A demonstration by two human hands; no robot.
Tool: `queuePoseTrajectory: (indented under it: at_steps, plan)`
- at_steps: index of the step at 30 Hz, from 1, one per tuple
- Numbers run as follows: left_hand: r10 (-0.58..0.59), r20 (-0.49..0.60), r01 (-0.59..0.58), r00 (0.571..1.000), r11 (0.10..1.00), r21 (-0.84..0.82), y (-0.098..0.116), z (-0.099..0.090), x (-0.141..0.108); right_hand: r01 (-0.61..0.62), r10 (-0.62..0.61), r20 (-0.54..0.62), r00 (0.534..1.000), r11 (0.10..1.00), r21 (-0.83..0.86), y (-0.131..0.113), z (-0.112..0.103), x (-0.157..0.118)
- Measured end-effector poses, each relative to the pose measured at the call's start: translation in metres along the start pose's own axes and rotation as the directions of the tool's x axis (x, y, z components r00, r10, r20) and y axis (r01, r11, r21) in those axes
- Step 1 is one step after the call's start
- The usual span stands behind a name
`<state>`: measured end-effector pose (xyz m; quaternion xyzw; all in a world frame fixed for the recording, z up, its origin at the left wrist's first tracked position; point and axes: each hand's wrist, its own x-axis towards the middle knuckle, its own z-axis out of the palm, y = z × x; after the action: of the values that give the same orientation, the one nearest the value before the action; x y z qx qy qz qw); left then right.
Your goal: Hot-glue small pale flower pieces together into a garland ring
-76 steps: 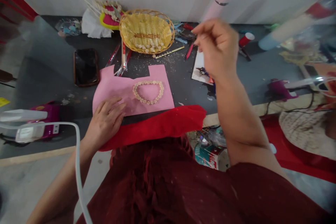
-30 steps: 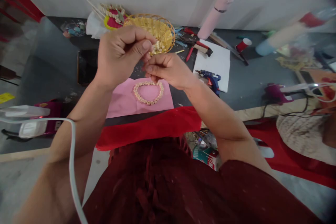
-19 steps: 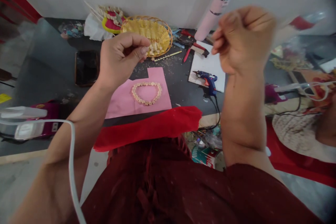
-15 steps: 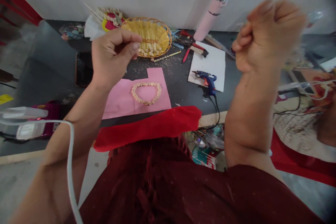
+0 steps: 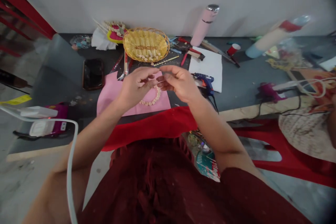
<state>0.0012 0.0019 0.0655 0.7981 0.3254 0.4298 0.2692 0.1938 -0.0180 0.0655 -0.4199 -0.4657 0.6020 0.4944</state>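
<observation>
My left hand [image 5: 138,85] and my right hand [image 5: 180,82] meet fingertip to fingertip above a pink sheet [image 5: 109,92]. Both are pinched closed; whatever lies between the fingers is too small to make out. Partly hidden below them, a ring of pale beads [image 5: 150,103] lies on the sheet. Behind the hands stands a yellow wicker basket [image 5: 145,42] with small pale pieces in it. A blue glue gun [image 5: 208,83] rests on a white pad [image 5: 216,66], just beyond my right hand.
A phone [image 5: 93,74] lies left of the sheet. Pliers [image 5: 184,57] and a pink bottle [image 5: 204,26] are at the back. Red cloth [image 5: 154,127] covers the front edge. Another person's hand [image 5: 320,91] shows at far right.
My right hand has come down and left from high on the right to meet my left hand. My left hand has moved right and lower, over the bead ring.
</observation>
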Motion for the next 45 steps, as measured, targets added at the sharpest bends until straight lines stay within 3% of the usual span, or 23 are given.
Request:
queuePoseTrajectory:
  at_steps: [4,9,12,14,18,22,28,33,38,41,45]
  plan:
    - [0.153,-0.025,-0.139,0.988,0.944,0.3,-0.004,0.01,-0.01,-0.041,0.043,-0.005,0.999,0.984,0.175,0.023,0.014,0.002]
    - [0.164,-0.115,-0.084,0.98,0.86,0.503,-0.008,0.009,-0.016,0.033,-0.031,-0.019,0.999,0.985,0.168,0.027,0.031,-0.003]
    - [0.206,-0.149,-0.102,0.967,0.852,0.513,-0.006,0.004,-0.017,0.074,-0.073,-0.012,0.997,0.994,0.075,0.024,0.038,-0.005]
    - [0.206,-0.178,-0.106,0.962,0.885,0.454,-0.005,0.001,-0.019,0.056,-0.059,0.052,0.997,0.997,0.055,0.025,0.038,-0.004]
    - [0.182,-0.212,-0.096,0.96,0.928,0.359,-0.006,-0.002,-0.023,-0.074,0.039,0.188,0.981,0.981,0.179,0.033,0.034,-0.001]
    - [0.195,-0.215,-0.095,0.957,0.911,0.402,-0.009,0.002,-0.026,-0.124,0.103,0.082,0.991,0.939,0.32,0.037,0.036,0.001]
    - [0.205,-0.196,-0.039,0.959,0.782,0.622,-0.012,0.014,-0.025,-0.016,0.039,-0.049,0.998,0.919,0.393,0.037,0.052,0.008]
    - [0.139,-0.169,-0.04,0.976,0.873,0.486,-0.01,0.018,-0.024,0.027,0.002,-0.082,0.997,0.936,0.352,0.038,0.056,0.016]
    - [0.036,-0.235,0.01,0.971,0.981,0.194,-0.006,0.008,-0.025,0.061,-0.066,0.012,0.998,0.967,0.246,0.039,0.052,0.011]
    - [-0.085,-0.232,0.093,0.969,0.995,0.023,-0.004,-0.001,-0.025,0.045,-0.061,0.08,0.995,0.981,0.19,0.038,0.046,0.006]
    - [-0.093,-0.151,0.09,0.984,0.996,-0.022,-0.004,-0.008,-0.024,-0.046,0.012,0.135,0.991,0.968,0.248,0.035,0.038,0.003]
